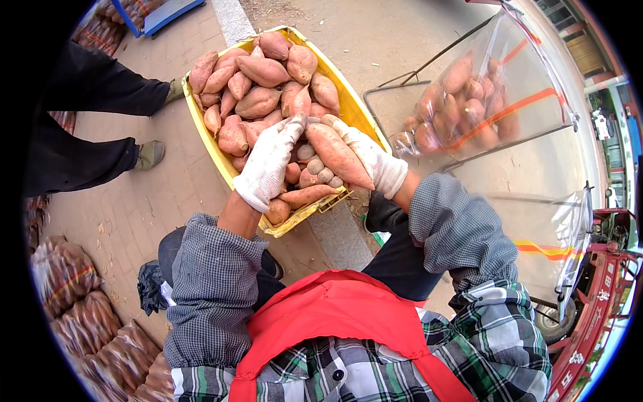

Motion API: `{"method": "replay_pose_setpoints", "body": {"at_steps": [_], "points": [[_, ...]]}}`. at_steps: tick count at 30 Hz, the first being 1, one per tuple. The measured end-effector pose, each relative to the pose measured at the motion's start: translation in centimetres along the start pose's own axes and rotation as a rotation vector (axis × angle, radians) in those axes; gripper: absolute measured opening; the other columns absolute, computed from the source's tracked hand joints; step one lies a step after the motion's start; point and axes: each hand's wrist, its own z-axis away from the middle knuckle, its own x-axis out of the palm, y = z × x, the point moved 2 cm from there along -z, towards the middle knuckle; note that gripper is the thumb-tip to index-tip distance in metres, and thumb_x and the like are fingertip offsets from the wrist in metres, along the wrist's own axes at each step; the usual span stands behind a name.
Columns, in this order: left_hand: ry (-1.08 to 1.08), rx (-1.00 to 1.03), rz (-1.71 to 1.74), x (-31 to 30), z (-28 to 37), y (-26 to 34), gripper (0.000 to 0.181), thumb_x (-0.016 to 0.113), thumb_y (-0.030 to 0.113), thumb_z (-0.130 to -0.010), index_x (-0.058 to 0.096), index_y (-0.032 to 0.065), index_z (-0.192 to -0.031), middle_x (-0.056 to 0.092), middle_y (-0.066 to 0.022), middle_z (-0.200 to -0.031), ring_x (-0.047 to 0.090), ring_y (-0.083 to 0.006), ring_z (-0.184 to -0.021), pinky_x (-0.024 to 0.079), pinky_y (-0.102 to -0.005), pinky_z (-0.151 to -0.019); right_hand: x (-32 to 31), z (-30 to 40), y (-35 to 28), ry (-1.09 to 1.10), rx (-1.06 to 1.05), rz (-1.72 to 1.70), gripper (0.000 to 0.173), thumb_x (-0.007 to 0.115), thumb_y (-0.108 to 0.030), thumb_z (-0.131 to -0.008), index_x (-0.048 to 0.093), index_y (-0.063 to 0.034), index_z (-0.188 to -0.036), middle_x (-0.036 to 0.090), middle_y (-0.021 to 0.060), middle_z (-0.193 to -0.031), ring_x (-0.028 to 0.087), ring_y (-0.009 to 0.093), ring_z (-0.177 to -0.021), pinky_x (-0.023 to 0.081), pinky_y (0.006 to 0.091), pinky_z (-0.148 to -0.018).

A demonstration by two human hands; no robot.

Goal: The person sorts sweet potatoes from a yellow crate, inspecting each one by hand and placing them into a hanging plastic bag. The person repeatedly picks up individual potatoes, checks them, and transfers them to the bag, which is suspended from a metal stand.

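Observation:
Sweet potatoes (261, 103) fill much of a yellow plastic crate (359, 108) before me. My right hand (369, 156), in a white knit glove with soiled fingertips, holds a long sweet potato (339, 153) over the crate's near part. My left hand (274, 158), gloved likewise, has its fingertips at the upper end of that sweet potato; whether it grips anything is hidden. Beneath the held one lie several small round brownish things (321, 171), like potatoes, and a slender sweet potato (307, 194) at the near rim.
A clear plastic bag (467, 108) of sweet potatoes hangs on a metal frame at right, with another clear bag (547, 241) nearer. Filled bags (85, 321) line the lower left. A person's legs (100, 85) stand left of the crate. A blue platform cart (171, 17) is at the top left.

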Motion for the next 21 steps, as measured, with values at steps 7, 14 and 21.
{"method": "replay_pose_setpoints", "body": {"at_steps": [7,14,21], "points": [[0.155,0.07,-0.105,2.2,0.3,1.7,0.023,0.054,0.015,-0.095,0.064,-0.0009,-0.109,0.067,-0.0065,-0.096,0.06,-0.0097,-0.086,0.05,-0.0237,-0.075,0.9,1.8,1.2,-0.016,-0.143,0.017,0.049,0.045,-0.036,-0.1,0.044,-0.0054,-0.139,0.056,0.011,-0.129,0.06,0.015,-0.11,0.051,0.0255,-0.092],[0.331,0.323,-0.642,1.4,-2.0,-0.5,0.021,0.06,0.018,-0.094,0.068,0.0,-0.103,0.069,-0.0087,-0.09,0.061,-0.016,-0.078,0.05,-0.0301,-0.07,4.0,4.3,-2.7,0.465,-0.269,0.634,0.054,0.073,-0.035,-0.082,0.053,-0.0007,-0.118,0.06,0.0054,-0.088,0.059,0.01,-0.07,0.05,0.024,-0.059],[-0.355,-0.249,-1.333,3.0,-2.0,-7.4,0.045,0.072,0.032,-0.078,0.066,0.0037,-0.113,0.069,-0.0135,-0.107,0.066,-0.0261,-0.095,0.05,-0.0349,-0.085,1.8,6.3,-5.9,0.481,-0.695,0.459,0.044,0.072,-0.027,-0.085,0.055,-0.0009,-0.116,0.062,0.0047,-0.086,0.06,0.011,-0.068,0.051,0.0251,-0.056]]}}
